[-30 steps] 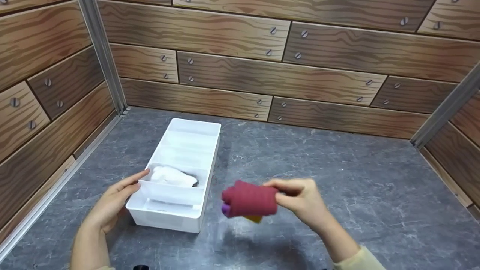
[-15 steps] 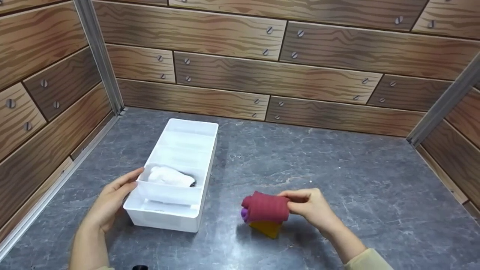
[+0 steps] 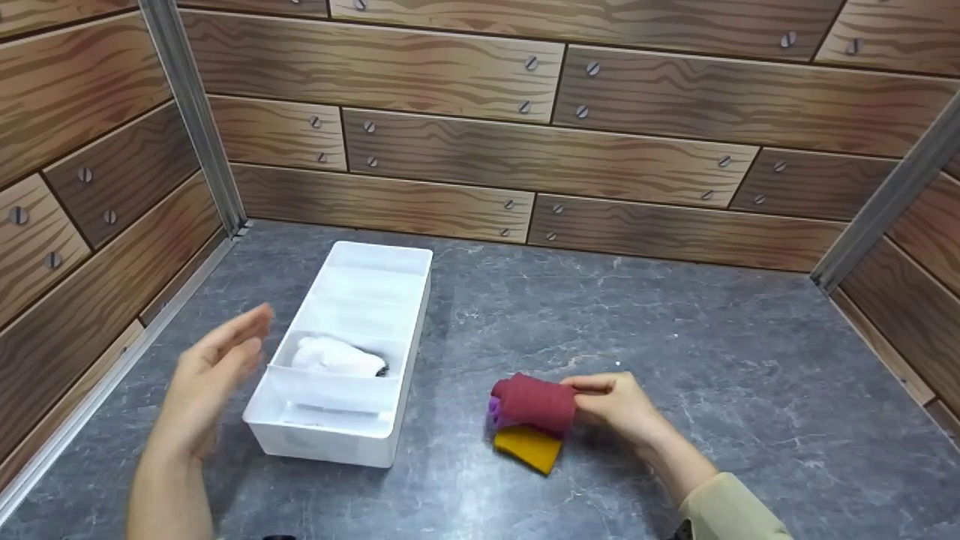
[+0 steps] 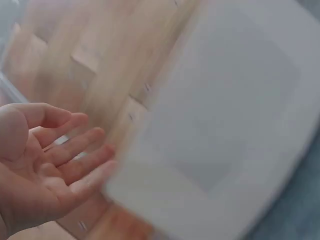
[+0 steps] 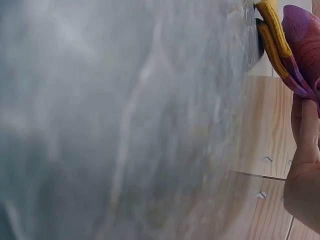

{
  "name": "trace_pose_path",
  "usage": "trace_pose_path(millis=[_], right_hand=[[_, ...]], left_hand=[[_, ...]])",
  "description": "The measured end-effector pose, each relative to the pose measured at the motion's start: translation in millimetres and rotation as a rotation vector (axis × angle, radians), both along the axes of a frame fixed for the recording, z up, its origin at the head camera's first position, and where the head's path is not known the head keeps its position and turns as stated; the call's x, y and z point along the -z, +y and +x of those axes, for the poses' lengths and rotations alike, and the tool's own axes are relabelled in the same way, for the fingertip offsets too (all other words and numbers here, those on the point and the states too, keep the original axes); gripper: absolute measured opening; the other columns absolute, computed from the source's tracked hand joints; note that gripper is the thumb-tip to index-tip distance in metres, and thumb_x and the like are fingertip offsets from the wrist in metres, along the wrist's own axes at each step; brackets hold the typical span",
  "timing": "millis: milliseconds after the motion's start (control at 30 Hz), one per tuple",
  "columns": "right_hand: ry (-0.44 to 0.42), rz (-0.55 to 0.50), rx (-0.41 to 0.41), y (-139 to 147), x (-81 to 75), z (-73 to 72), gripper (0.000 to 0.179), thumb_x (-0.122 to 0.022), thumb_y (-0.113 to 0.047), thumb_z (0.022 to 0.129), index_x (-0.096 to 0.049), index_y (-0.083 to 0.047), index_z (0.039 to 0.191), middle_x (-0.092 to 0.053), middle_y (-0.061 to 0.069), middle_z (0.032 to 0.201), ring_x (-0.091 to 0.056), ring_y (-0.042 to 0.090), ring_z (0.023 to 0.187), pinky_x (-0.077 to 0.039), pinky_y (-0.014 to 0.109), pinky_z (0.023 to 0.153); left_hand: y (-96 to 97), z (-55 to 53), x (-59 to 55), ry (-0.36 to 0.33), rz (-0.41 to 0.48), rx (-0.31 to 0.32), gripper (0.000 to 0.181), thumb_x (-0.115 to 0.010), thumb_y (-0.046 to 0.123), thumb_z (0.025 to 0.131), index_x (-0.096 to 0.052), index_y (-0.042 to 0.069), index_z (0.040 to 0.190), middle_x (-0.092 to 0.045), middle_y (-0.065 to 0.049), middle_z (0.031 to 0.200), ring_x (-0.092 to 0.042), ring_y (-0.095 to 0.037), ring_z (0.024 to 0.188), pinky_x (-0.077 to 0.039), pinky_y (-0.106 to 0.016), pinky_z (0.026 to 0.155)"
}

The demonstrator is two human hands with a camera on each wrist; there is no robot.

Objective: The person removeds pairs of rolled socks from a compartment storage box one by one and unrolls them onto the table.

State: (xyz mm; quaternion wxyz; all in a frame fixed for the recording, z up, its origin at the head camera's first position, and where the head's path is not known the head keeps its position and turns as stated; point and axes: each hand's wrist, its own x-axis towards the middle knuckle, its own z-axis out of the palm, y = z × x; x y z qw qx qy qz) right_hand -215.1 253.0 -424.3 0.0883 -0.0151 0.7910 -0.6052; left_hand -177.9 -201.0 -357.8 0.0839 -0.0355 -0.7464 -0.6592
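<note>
Head view: the rolled cloth (image 3: 534,403), maroon and purple with a mustard flap (image 3: 529,448), lies right of the white box (image 3: 319,444), at worktop (image 3: 720,337) level. Long axis: roughly left-to-right; flap points toward the wearer. Right hand (image 3: 624,411): fingers pinch the roll's right end.

Left wrist view: left hand (image 4: 47,167), fingers loosely extended.

Right wrist view: mustard edge ribbed, doubled.

The right hand (image 3: 626,412) pinched the right end of a rolled maroon-and-purple knit bundle (image 3: 536,403), its mustard-yellow flap showing on the near side. Left of it stood a long white divided box (image 3: 322,444), a white cloth wad (image 3: 334,356) in the second-nearest compartment, the left hand (image 3: 196,382) just beside its left side.
</note>
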Motion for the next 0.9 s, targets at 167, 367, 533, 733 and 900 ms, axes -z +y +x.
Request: trace_pose_path(millis=[167,367,533,733,900], right_hand=[[-0.033,-0.005,-0.006,2,1.7,-2.6,0.031,-0.066,-0.002,0.079,-0.069,0.003,0.109,-0.070,0.014,0.100,-0.066,0.013,0.077,-0.054,0.026,0.069],[-0.077,-0.015,-0.070,7,1.5,-5.9,0.032,-0.068,-0.004,0.083,-0.066,0.005,0.113,-0.070,0.015,0.102,-0.066,0.013,0.076,-0.055,0.028,0.070],[-0.016,0.082,-0.116,9,2.0,-9.0,0.033,-0.073,-0.010,0.082,-0.068,0.001,0.113,-0.068,0.016,0.107,-0.066,0.019,0.091,-0.052,0.029,0.081],[0.110,0.173,-0.171,9,1.9,-10.3,0.039,-0.075,-0.009,0.079,-0.066,0.002,0.115,-0.067,0.018,0.110,-0.063,0.029,0.101,-0.051,0.033,0.085],[0.216,0.222,-0.329,15,-5.9,-10.8,0.047,-0.069,0.001,0.080,-0.058,0.004,0.126,-0.063,0.019,0.117,-0.060,0.032,0.105,-0.049,0.041,0.090]], left_hand=[[58.4,8.9,-25.1,0.100,0.068,0.172,0.037,-0.052,0.005,0.096,-0.053,0.002,0.134,-0.056,-0.011,0.131,-0.052,-0.023,0.119,-0.041,-0.030,0.099],[149.6,3.0,-11.7,0.052,0.061,0.578,0.033,-0.054,0.011,0.096,-0.058,0.003,0.128,-0.059,-0.010,0.126,-0.053,-0.029,0.117,-0.042,-0.042,0.098],[200.5,-4.6,16.1,-0.079,-0.101,0.690,0.029,-0.056,0.015,0.094,-0.065,0.007,0.120,-0.064,-0.006,0.119,-0.057,-0.021,0.108,-0.044,-0.038,0.095],[223.7,-13.3,39.5,-0.162,-0.220,0.756,0.028,-0.057,0.011,0.093,-0.067,0.002,0.117,-0.066,-0.010,0.115,-0.058,-0.013,0.098,-0.045,-0.032,0.092],[229.1,-17.9,49.5,-0.168,-0.227,0.799,0.029,-0.057,0.009,0.092,-0.066,0.000,0.118,-0.067,-0.011,0.114,-0.057,-0.012,0.094,-0.044,-0.027,0.089]])
